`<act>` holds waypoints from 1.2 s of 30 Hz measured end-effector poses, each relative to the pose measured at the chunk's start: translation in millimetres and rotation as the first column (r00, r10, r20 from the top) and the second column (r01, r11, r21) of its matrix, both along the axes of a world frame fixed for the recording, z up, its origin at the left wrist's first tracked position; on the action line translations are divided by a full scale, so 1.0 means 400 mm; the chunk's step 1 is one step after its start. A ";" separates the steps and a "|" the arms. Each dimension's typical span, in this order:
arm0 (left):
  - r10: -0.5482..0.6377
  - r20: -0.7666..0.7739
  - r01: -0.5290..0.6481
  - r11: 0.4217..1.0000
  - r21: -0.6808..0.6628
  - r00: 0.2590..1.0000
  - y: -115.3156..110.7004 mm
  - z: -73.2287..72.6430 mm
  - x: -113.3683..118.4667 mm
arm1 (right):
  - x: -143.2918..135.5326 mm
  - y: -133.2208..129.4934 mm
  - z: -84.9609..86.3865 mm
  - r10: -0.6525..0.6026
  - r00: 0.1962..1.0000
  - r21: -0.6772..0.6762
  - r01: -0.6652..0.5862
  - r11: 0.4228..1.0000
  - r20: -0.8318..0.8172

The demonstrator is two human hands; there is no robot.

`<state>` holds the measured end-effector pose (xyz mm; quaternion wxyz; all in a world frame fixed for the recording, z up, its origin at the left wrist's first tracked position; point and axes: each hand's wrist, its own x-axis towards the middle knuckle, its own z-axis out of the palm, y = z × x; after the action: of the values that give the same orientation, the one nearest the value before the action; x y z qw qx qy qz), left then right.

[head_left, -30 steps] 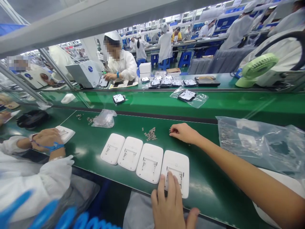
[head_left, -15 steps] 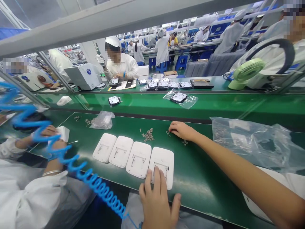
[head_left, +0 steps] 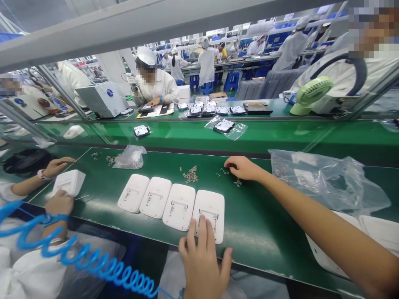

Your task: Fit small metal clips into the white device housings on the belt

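My left hand [head_left: 204,263] lies open, its fingertips resting on the rightmost of several white plastic housings [head_left: 219,203]. The housings lie in a slanting row, each with a recessed compartment facing up. Farther right, my right hand [head_left: 246,168] is low over the bench, with fingers curled together beside a few scattered small metal pieces [head_left: 237,182]. Whatever its fingertips hold is hidden or too small to make out. A larger pile of small metal pieces [head_left: 190,174] lies behind the row, left of my right hand.
A clear plastic bag [head_left: 327,174] lies at right, with more white housings [head_left: 378,234] partly beneath my right forearm. Another bag [head_left: 131,158] lies at back left. A blue coiled hose [head_left: 93,261] crosses the lower left, near a co-worker's hands [head_left: 59,203] at a white device [head_left: 73,182].
My right hand has shifted slightly right relative to the metal pieces, its fingers still curled. My left hand stays on the housing. The co-worker's hands have moved apart, and the hose has swung lower.
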<state>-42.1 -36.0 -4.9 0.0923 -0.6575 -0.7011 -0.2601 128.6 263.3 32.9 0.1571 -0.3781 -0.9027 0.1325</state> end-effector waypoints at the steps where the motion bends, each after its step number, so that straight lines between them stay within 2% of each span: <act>1: -0.006 -0.020 0.006 1.000 -0.001 1.000 0.000 -0.003 -0.002 | 0.001 -0.006 0.004 0.002 1.000 -0.001 -0.002 1.000 0.007; 4: -0.008 -0.067 0.008 1.000 -0.007 0.998 0.003 -0.008 -0.003 | -0.022 -0.027 0.005 0.017 1.000 0.006 -0.017 1.000 0.025; 8: 0.009 -0.107 -0.010 1.000 -0.004 0.994 0.007 0.001 -0.001 | -0.099 -0.053 0.002 0.044 0.997 0.011 -0.045 0.999 0.065; 11: -0.010 -0.114 0.012 1.000 0.020 0.993 0.001 0.016 0.001 | -0.126 -0.085 0.038 0.045 0.995 0.006 -0.046 0.999 0.088; 13: -0.059 -0.130 0.077 0.987 0.139 0.990 0.001 0.022 0.010 | -0.105 -0.126 0.083 0.017 0.996 0.007 -0.017 1.000 0.089; 15: -0.185 -0.121 0.211 0.942 0.261 0.975 0.012 0.025 0.036 | -0.055 -0.195 0.132 -0.010 0.999 0.011 0.010 1.000 0.040; 17: -0.355 -0.055 0.354 0.882 0.312 0.933 0.033 0.027 0.085 | 0.014 -0.297 0.166 -0.017 0.984 0.030 0.022 0.999 -0.178; 19: -0.519 0.033 0.495 0.831 0.255 0.854 0.058 0.032 0.152 | 0.093 -0.421 0.170 -0.124 0.894 -0.006 0.135 0.991 -0.431; 20: -0.582 0.069 0.558 0.802 0.212 0.810 0.070 0.036 0.188 | 0.135 -0.482 0.159 -0.217 0.808 -0.097 0.197 0.976 -0.547; 22: -0.680 0.139 0.671 0.733 0.114 0.720 0.092 0.044 0.251 | 0.217 -0.589 0.121 -0.484 0.531 -0.358 0.327 0.874 -0.695; 23: -0.713 0.194 0.713 0.696 0.080 0.674 0.100 0.047 0.277 | 0.252 -0.631 0.098 -0.577 0.367 -0.444 0.387 0.808 -0.730; 24: -0.728 0.269 0.742 0.667 0.070 0.630 0.105 0.050 0.298 | 0.281 -0.664 0.077 -0.642 0.241 -0.525 0.407 0.747 -0.728; 25: -0.724 0.366 0.756 0.650 0.077 0.585 0.108 0.052 0.314 | 0.301 -0.688 0.059 -0.688 0.141 -0.590 0.410 0.695 -0.712; 26: -0.698 0.480 0.759 0.644 0.096 0.531 0.108 0.056 0.326 | 0.314 -0.706 0.047 -0.720 0.077 -0.641 0.397 0.657 -0.690; 29: -0.534 0.788 0.737 0.658 0.157 0.308 0.106 0.074 0.346 | 0.313 -0.730 0.040 -0.769 0.017 -0.724 0.323 0.609 -0.639; 31: -0.465 0.868 0.743 0.641 0.194 0.175 0.108 0.092 0.351 | 0.300 -0.733 0.048 -0.776 0.020 -0.738 0.293 0.608 -0.631; 34: -0.448 0.890 0.760 0.608 0.231 0.088 0.117 0.116 0.352 | 0.285 -0.734 0.054 -0.782 0.078 -0.742 0.269 0.614 -0.619; 36: -0.347 0.937 0.741 0.638 0.208 0.036 0.124 0.123 0.352 | 0.278 -0.735 0.054 -0.777 0.131 -0.728 0.284 0.624 -0.616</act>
<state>98.8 13.7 44.3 -0.5524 -0.5987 -0.3317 -0.4758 239.9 -30.6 54.5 0.5688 -0.5682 -0.3921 0.4471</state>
